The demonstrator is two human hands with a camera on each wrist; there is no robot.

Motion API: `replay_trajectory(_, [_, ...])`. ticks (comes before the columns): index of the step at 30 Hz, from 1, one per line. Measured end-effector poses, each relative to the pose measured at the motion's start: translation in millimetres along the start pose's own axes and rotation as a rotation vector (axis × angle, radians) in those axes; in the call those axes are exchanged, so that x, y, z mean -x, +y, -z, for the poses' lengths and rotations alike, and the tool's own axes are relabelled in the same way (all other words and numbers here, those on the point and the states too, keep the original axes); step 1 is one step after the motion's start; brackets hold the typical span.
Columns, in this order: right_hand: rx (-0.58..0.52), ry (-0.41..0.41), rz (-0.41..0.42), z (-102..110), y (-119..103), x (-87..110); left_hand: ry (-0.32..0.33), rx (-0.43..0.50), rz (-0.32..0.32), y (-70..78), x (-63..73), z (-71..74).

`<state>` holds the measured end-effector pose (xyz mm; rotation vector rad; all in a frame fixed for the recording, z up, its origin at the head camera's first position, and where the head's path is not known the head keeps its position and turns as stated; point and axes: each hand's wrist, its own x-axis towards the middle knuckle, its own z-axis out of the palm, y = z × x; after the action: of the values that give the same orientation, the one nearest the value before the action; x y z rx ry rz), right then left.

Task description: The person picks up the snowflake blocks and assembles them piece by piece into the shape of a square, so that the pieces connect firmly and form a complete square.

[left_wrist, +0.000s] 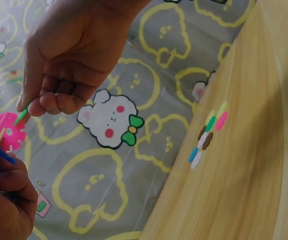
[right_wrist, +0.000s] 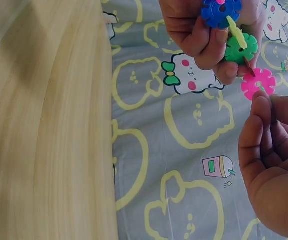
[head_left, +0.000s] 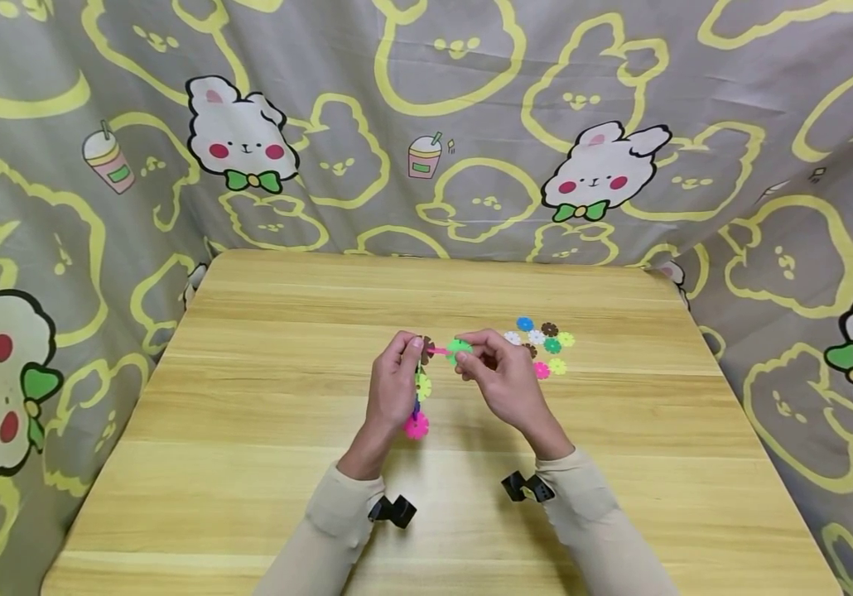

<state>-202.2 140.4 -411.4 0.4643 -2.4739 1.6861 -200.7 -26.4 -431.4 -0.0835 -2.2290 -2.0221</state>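
My left hand [head_left: 394, 385] grips a chain of notched plastic snowflake discs above the table. Down from it hang a yellow disc [head_left: 424, 386], a blue one seen edge-on, and a pink disc [head_left: 416, 426] at the bottom. A brown disc [head_left: 428, 350] sits by the left fingertips, with a second pink disc [right_wrist: 251, 86] beyond it. Between thumb and fingers, my right hand [head_left: 507, 381] pinches a light green disc [head_left: 460, 350], which meets that pink disc's edge. How deep their slots engage cannot be told. The right wrist view also shows a green disc [right_wrist: 236, 50] within the chain.
Several loose discs lie on the wooden table [head_left: 248, 430] behind the right hand, among them a blue disc [head_left: 525, 324] and a dark green disc [head_left: 552, 345]. A patterned curtain [head_left: 471, 207] surrounds the table's back and sides. Small black cameras are on both wrists.
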Motion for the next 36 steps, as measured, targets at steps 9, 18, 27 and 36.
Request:
replay_trajectory(9, [-0.007, -0.025, -0.028, 0.6, 0.7, -0.8, -0.038, 0.008, 0.01, -0.1, 0.2, 1.4])
replay_trajectory(18, [-0.046, -0.019, -0.055, -0.1, -0.5, -0.8, -0.093, -0.028, -0.056, -2.6, -0.3, 3.2])
replay_trajectory(27, [-0.134, -0.04, -0.107, -2.4, -0.3, 0.4, -0.123, 0.01, -0.152, -1.2, -0.9, 7.3])
replay_trajectory(36, [-0.114, -0.071, -0.111, 1.3, -5.1, 2.1, -0.108, 0.04, -0.19, 26.6, 6.9, 12.3])
